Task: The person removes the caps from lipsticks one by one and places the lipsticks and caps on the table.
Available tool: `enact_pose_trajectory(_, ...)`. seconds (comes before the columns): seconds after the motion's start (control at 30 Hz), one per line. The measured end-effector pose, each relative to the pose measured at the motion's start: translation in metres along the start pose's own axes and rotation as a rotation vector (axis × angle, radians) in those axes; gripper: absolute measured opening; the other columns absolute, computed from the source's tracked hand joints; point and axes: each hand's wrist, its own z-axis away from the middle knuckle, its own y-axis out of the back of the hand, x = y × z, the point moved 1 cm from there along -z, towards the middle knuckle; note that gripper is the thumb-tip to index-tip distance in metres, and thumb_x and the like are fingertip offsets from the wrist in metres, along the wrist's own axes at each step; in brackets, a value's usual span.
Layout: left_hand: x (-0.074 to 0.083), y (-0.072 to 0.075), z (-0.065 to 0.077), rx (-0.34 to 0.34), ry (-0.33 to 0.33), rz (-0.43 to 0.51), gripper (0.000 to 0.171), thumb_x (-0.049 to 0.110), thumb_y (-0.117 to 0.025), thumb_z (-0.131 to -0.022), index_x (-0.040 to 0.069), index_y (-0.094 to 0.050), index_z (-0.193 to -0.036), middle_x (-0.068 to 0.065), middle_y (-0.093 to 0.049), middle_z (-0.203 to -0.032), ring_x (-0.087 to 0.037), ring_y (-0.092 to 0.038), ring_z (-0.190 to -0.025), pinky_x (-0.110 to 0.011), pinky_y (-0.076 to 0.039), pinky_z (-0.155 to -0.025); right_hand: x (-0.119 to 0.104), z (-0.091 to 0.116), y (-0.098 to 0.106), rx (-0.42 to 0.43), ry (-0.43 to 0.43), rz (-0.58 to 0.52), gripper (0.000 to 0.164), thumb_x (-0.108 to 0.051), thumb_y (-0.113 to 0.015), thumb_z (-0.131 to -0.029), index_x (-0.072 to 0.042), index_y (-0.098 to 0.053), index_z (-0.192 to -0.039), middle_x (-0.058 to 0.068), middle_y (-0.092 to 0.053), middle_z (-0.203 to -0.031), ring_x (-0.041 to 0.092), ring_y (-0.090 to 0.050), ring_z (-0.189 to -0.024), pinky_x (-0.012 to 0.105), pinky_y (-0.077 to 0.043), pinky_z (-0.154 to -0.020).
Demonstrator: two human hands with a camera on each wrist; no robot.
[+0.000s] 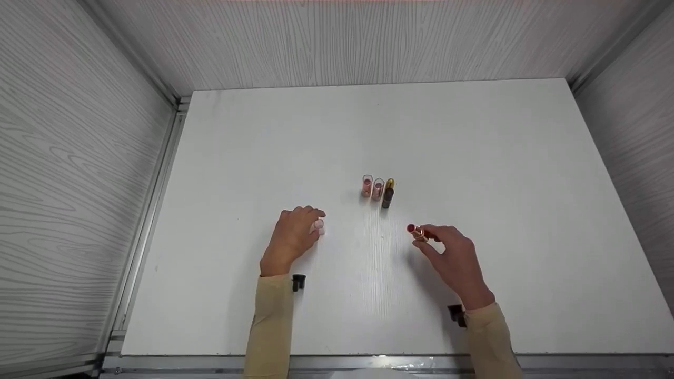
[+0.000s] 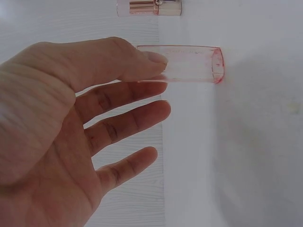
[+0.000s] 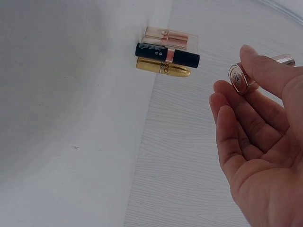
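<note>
My left hand (image 1: 292,239) pinches a clear, pink-tinged lipstick cap (image 2: 194,64) between thumb and index finger, just above or at the white table; I cannot tell if it touches. The other three fingers are spread. To the right, my right hand (image 1: 455,258) grips an uncapped lipstick (image 1: 416,231) by its rose-gold tube, a dark red tip showing in the head view. Its round base (image 3: 238,79) faces the right wrist camera. Between and beyond the hands stand two clear-capped pink lipsticks (image 1: 367,187), a black lipstick tube (image 1: 387,198) and a gold lipstick tube (image 1: 390,183).
The white tabletop (image 1: 263,142) has a metal rail (image 1: 368,362) along its near edge. Wood-grain panels (image 1: 337,42) rise at the back and both sides. Small black devices (image 1: 298,281) sit at both wrists.
</note>
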Motion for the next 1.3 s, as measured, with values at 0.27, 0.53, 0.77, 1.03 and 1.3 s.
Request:
enact_pose_trajectory(0.27, 0.003, 0.009, -0.001, -0.002, 0.021, -0.008, 0.037, 0.019, -0.067, -0.084, 0.019, -0.060, -0.121, 0.000, -0.062, -0.118, -0.020, -0.055, -0.112, -0.042, -0.038, -0.098, -0.002, -0.002, 0.002, -0.008, -0.020, 0.003, 0.035, -0.021, -0.077, -0.075, -0.014, -0.066, -0.108, -0.003, -0.067, -0.096, 0.013, -0.061, -0.088, 0.034, -0.050, -0.074)
enact_pose_trajectory(0.53, 0.011, 0.024, 0.004, 0.059, -0.018, -0.037, 0.036, 0.022, -0.065, -0.086, 0.016, -0.059, -0.121, -0.001, -0.059, -0.119, -0.021, -0.052, -0.113, -0.042, -0.039, -0.096, -0.003, -0.002, 0.003, -0.018, -0.024, 0.001, 0.035, -0.020, -0.076, -0.076, -0.015, -0.066, -0.109, -0.003, -0.066, -0.096, 0.013, -0.060, -0.089, 0.034, -0.049, -0.075)
enact_pose_trajectory(0.77, 0.030, 0.042, 0.011, 0.197, -0.127, -0.042, 0.035, 0.019, -0.065, -0.085, 0.016, -0.060, -0.119, 0.000, -0.060, -0.115, -0.019, -0.053, -0.108, -0.039, -0.040, -0.093, -0.006, -0.003, 0.001, -0.012, -0.022, -0.013, 0.035, -0.020, -0.077, -0.075, -0.015, -0.067, -0.108, -0.004, -0.067, -0.095, 0.013, -0.060, -0.088, 0.034, -0.049, -0.074)
enact_pose_trajectory(1.03, 0.061, 0.048, 0.011, 0.274, -0.298, -0.004, 0.036, 0.024, -0.069, -0.082, 0.017, -0.062, -0.116, 0.003, -0.062, -0.111, -0.014, -0.056, -0.103, -0.033, -0.043, -0.089, -0.015, -0.007, -0.004, -0.039, -0.013, -0.015, 0.034, -0.023, -0.075, -0.077, -0.015, -0.066, -0.109, -0.004, -0.066, -0.097, 0.011, -0.060, -0.090, 0.032, -0.049, -0.076)
enact_pose_trajectory(1.3, 0.097, 0.033, 0.011, 0.260, -0.471, 0.035, 0.038, 0.028, -0.069, -0.083, 0.014, -0.061, -0.117, 0.003, -0.064, -0.109, -0.013, -0.058, -0.101, -0.032, -0.045, -0.089, -0.020, -0.008, -0.007, -0.041, 0.016, -0.022, 0.037, -0.020, -0.077, -0.075, -0.016, -0.066, -0.110, -0.006, -0.066, -0.096, 0.008, -0.060, -0.090, 0.028, -0.050, -0.077)
